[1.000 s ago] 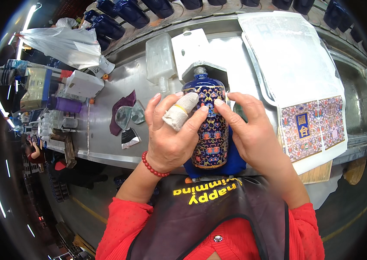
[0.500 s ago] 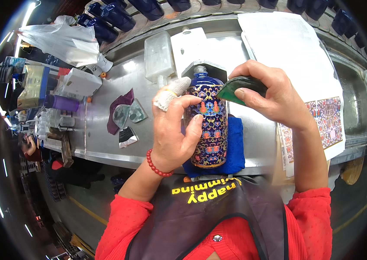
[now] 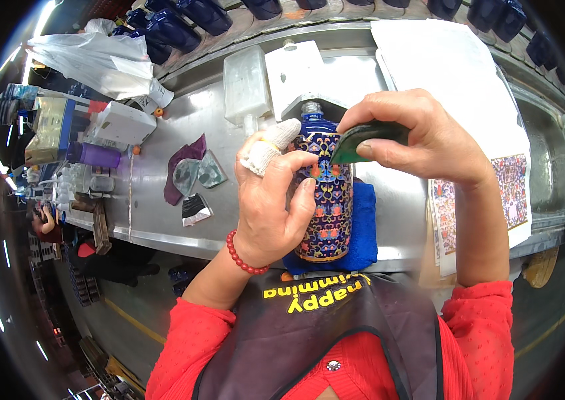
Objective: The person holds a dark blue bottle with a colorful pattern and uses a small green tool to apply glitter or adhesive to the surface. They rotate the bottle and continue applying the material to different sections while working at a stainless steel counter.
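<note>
A dark blue glass bottle (image 3: 326, 213) with a colourful floral pattern and a bare threaded neck stands in front of me, tilted in view. My left hand (image 3: 270, 197) is closed on its left side, thumb and index finger against the patterned surface. White fabric finger covers sit on some of its fingers. Between the thumb and fingers of my right hand (image 3: 422, 137) is a dark green, flat scraper (image 3: 356, 151) with a curved edge. Its lower tip meets the bottle's upper right side, or lies very close to it; I cannot tell which.
Under the bottle lies a blue cloth (image 3: 364, 227) on a metal worktop (image 3: 149, 200). White paper (image 3: 442, 67) and patterned sheets (image 3: 512, 193) lie right. A clear container (image 3: 246, 83) stands behind; purple scraps (image 3: 179, 167) lie left. Blue bottles (image 3: 202, 15) line the back.
The scraper has tipped and moved slightly down and left against the bottle's upper right side. The bottle and my left hand have shifted a little right. Bottles at the back have slid left.
</note>
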The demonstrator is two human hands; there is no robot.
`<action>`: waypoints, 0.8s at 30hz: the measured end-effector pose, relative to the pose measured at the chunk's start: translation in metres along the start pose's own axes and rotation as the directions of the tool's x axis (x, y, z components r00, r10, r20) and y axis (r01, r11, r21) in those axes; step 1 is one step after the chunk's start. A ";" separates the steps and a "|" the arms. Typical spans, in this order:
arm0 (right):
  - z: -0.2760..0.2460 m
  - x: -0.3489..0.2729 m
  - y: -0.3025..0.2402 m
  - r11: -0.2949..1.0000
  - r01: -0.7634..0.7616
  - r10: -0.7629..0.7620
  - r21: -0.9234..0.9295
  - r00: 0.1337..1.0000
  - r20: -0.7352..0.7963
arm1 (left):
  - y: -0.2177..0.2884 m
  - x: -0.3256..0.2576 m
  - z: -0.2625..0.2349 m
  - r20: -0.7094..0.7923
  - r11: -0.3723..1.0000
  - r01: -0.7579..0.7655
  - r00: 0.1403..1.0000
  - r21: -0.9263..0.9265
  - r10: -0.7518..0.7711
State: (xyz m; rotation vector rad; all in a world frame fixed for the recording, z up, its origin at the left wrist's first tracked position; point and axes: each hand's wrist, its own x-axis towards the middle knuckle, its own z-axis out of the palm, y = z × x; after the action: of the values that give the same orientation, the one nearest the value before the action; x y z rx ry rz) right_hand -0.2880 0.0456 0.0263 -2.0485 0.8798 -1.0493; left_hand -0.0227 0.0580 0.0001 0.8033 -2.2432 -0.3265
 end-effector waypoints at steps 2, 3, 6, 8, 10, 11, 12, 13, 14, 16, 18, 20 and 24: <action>0.000 0.001 0.000 1.000 -0.006 0.006 -0.009 1.000 -0.004 | 0.001 0.000 -0.001 0.001 1.000 -0.013 1.000 0.023 0.013; 0.000 0.002 0.000 0.999 0.013 -0.013 -0.043 1.000 -0.009 | 0.001 0.000 -0.001 0.000 0.999 -0.018 1.000 0.033 0.018; -0.001 0.002 0.000 0.997 0.039 -0.038 -0.072 0.999 0.024 | 0.002 0.001 -0.001 -0.009 0.998 -0.030 1.000 0.053 0.030; -0.002 0.002 0.001 0.998 0.035 -0.033 -0.055 0.999 0.034 | 0.003 0.000 0.000 -0.013 0.998 -0.031 0.999 0.056 0.032; -0.002 0.002 0.002 1.000 0.027 -0.027 -0.015 1.000 0.010 | 0.003 0.000 0.000 -0.011 0.998 -0.027 1.000 0.051 0.028; -0.002 0.003 0.003 0.999 0.028 -0.028 -0.040 1.000 0.010 | 0.003 0.000 0.000 -0.009 0.998 -0.023 1.000 0.055 0.023; -0.002 0.004 0.004 0.998 0.036 -0.036 -0.052 0.999 0.005 | 0.004 0.000 0.000 -0.007 0.998 -0.018 1.000 0.060 0.018; -0.002 0.005 0.005 0.997 0.046 -0.047 -0.068 0.999 -0.004 | 0.004 0.000 0.000 -0.005 0.998 -0.014 1.000 0.062 0.014; -0.003 0.005 0.005 0.995 0.062 -0.061 -0.077 0.998 0.015 | 0.004 -0.001 0.000 0.000 0.998 -0.011 1.000 0.054 0.011; -0.004 0.005 0.006 0.990 0.097 -0.093 -0.100 0.995 0.046 | 0.003 -0.002 0.000 0.011 0.999 -0.006 1.000 0.034 0.005; -0.005 0.004 0.004 0.990 0.096 -0.091 -0.101 0.995 0.052 | 0.003 -0.003 0.002 -0.024 0.998 -0.011 1.000 0.067 0.012; -0.006 0.002 0.002 0.993 0.073 -0.068 -0.091 0.996 0.057 | 0.002 -0.005 0.003 -0.030 0.991 -0.051 0.998 0.126 0.055; -0.006 -0.002 0.000 0.996 0.042 -0.038 -0.080 0.998 0.048 | 0.002 -0.010 0.001 0.031 0.948 -0.158 0.987 0.277 0.155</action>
State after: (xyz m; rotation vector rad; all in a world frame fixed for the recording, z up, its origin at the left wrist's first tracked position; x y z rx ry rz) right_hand -0.2936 0.0459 0.0281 -2.1577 0.8737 -0.9978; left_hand -0.0187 0.0655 -0.0050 0.7595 -2.3759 0.0652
